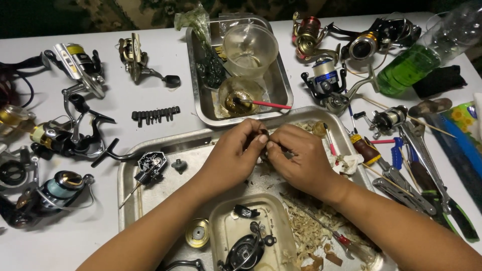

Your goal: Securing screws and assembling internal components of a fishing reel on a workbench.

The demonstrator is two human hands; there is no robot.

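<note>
Left hand, right hand – fingertips pinched together on small dark reel part above steel tray; fitting step likely – next move needs fine alignment

Both forearms angle inward, the left hand and right hand meeting fingertip to fingertip in a pinching grip.

Head camera, steep downward look, close over table.
</note>
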